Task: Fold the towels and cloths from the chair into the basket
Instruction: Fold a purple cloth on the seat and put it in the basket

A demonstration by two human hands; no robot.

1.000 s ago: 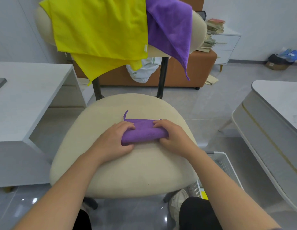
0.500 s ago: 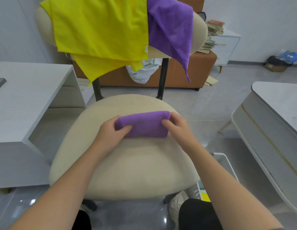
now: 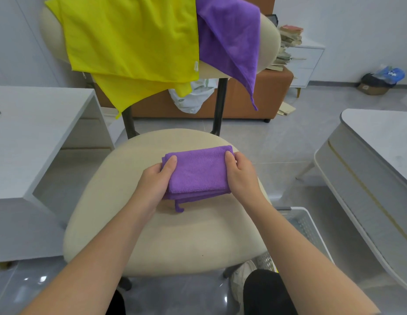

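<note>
A small purple cloth (image 3: 199, 172), folded into a thick rectangle with its hanging loop at the near edge, lies over the beige chair seat (image 3: 175, 242). My left hand (image 3: 156, 180) grips its left end, thumb on top. My right hand (image 3: 240, 172) grips its right end the same way. Over the chair back hang a yellow cloth (image 3: 132, 42) and a second purple cloth (image 3: 232, 39). The white perforated basket (image 3: 304, 223) stands on the floor at the seat's right, partly hidden by my right forearm.
A white desk (image 3: 27, 137) stands at the left and a grey-white table (image 3: 375, 155) at the right. Behind the chair are an orange bench (image 3: 254, 96), a white plastic bag (image 3: 193, 96), a stack of books (image 3: 289, 44) on a white cabinet, and bags (image 3: 379, 80) on the floor.
The purple cloth went from a narrow roll under my hands to a flat folded rectangle. Both hands now hold its ends with thumbs on top, and it sits slightly nearer to me.
</note>
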